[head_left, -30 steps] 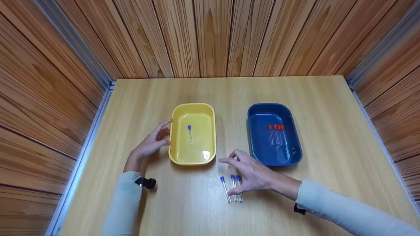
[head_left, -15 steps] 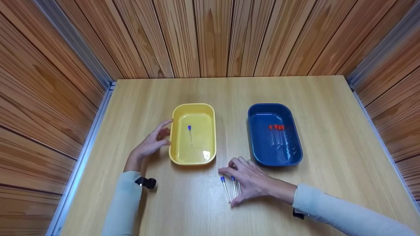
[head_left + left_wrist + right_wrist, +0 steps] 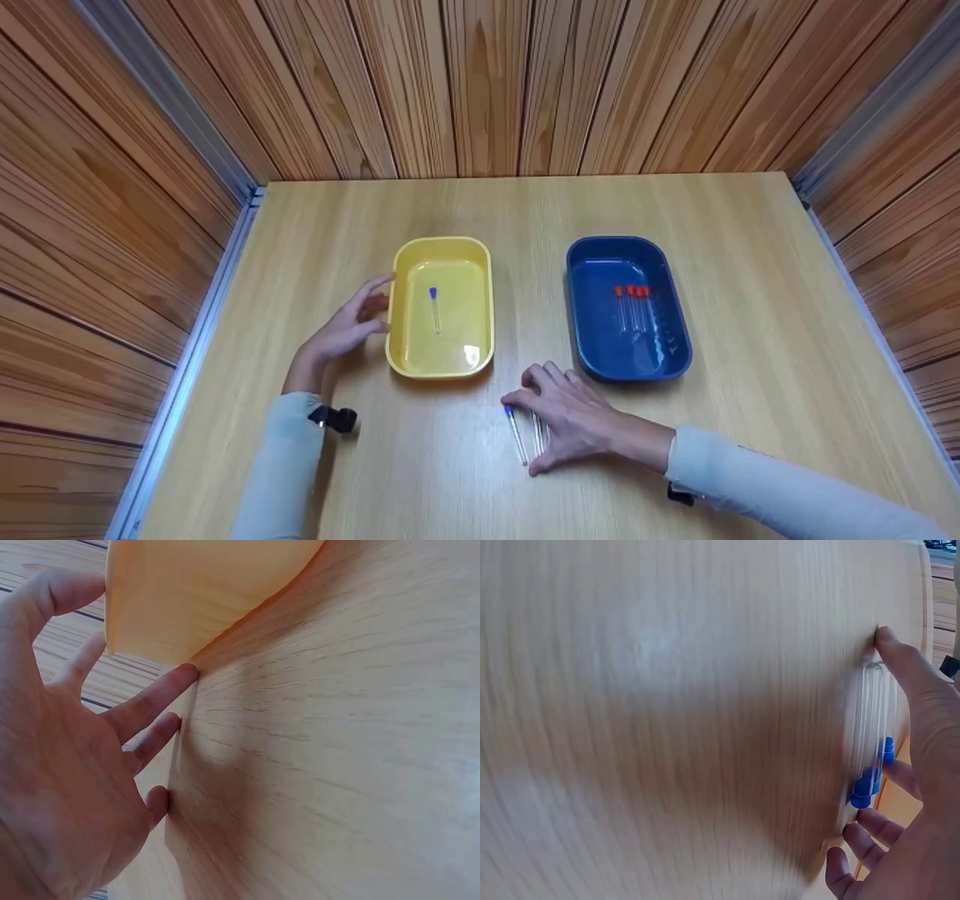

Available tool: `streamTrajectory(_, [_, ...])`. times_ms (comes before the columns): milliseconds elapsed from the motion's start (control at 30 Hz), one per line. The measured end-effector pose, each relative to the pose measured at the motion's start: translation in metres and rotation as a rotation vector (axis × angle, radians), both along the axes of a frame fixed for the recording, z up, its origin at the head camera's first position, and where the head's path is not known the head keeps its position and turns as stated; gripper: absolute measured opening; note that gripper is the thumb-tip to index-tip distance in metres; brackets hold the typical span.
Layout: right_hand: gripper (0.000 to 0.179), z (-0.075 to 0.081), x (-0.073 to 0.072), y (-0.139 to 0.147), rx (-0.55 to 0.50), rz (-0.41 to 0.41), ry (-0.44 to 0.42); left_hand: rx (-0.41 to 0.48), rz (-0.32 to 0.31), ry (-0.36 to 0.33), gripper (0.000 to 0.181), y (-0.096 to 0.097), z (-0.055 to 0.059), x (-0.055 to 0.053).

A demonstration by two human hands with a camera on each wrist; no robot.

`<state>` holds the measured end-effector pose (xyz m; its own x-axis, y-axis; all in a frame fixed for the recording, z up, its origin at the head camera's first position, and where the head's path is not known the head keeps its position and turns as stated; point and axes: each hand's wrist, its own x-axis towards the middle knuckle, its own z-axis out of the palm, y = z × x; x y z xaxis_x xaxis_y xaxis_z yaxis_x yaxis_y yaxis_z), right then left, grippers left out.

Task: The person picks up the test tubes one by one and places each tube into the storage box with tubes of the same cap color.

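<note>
Tubes (image 3: 874, 720) look light, stiff, slick and perhaps brittle, best pinched by the caps (image 3: 861, 791); right fingers (image 3: 880, 826) arch wide over them, left fingers (image 3: 154, 697) spread against the tray (image 3: 202, 600).

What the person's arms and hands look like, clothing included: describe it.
The left sleeve and right sleeve are long, pale grey-blue, and end near the wrists. A small black device sits at the left cuff; another black piece shows at the right cuff, partly hidden. The left hand and right hand wear no gloves. No cables are visible on either arm.
</note>
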<state>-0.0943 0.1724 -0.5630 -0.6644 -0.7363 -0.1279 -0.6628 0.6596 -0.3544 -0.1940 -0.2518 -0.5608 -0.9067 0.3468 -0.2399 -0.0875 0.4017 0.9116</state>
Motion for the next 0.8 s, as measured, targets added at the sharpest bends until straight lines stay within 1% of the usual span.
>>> streamTrajectory(167, [0.093, -0.0001, 0.0012, -0.0001, -0.008, 0.01, 0.019, -0.001, -0.003, -0.003, 0.087, -0.0001, 0.0007, 0.0])
streamTrajectory(300, [0.092, 0.0001, 0.0019, -0.0006, -0.011, 0.012, 0.032, 0.0, -0.007, 0.005, 0.087, -0.0007, 0.0001, -0.0005])
streamTrajectory(533, [0.089, -0.0005, 0.0032, -0.0016, -0.002, 0.02, 0.08, -0.026, -0.006, -0.042, 0.091, -0.0016, -0.0006, -0.0016])
streamTrajectory(667, [0.089, -0.0008, 0.0034, -0.0016, 0.002, 0.018, 0.074, -0.04, -0.018, -0.038, 0.095, -0.0028, -0.0007, -0.002])
streamTrajectory(800, [0.092, -0.0008, 0.0037, -0.0017, 0.005, 0.013, 0.075, -0.039, -0.02, -0.031, 0.096, -0.0035, -0.0004, -0.0016])
